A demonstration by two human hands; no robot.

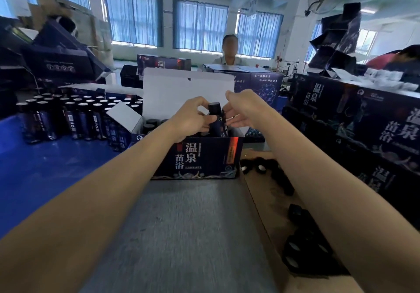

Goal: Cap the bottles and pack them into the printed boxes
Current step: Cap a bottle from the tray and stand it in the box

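Dark bottle [216, 122] at twelve o'clock: your left hand [193, 120] and right hand [242, 111] curl fingers round it at the printed box [197, 156] mouth.

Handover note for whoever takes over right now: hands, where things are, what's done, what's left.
Left hand: grips a capped bottle just above the open box.
Right hand: its fingers are at the same bottle; whether they grip it is unclear.
Done: this bottle is capped, and a few packed bottles show in the box's left part.
Left: lower this bottle in. Cap the open bottles on the table to the left with the loose caps on the right, then pack them.
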